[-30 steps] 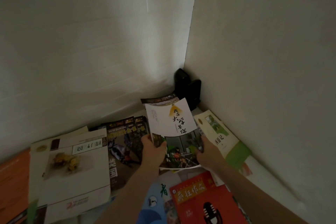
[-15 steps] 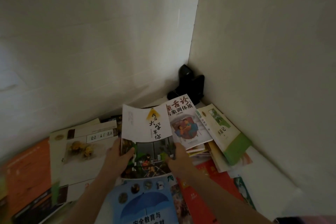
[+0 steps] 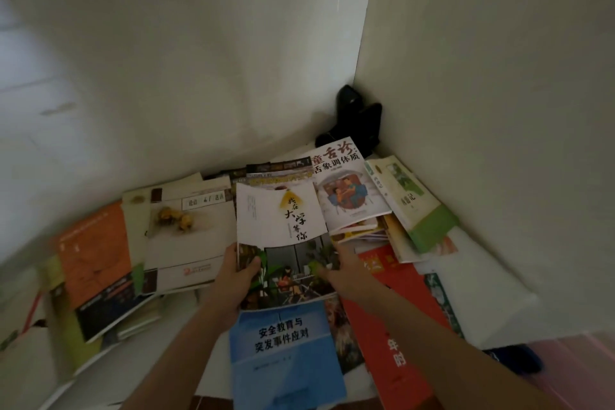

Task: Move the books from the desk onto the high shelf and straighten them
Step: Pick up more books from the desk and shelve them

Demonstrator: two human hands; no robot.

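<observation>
1. The books lie flat in loose, overlapping piles on the white shelf (image 3: 472,280); judging by that, they are up there but not straightened.
2. The left hand (image 3: 234,271) and right hand (image 3: 346,271) grasp the white-covered book (image 3: 283,236) by its 2 side edges, thumbs on its cover.
3. The blue book (image 3: 286,353) lies between the forearms, the red book (image 3: 396,319) under the right.
</observation>
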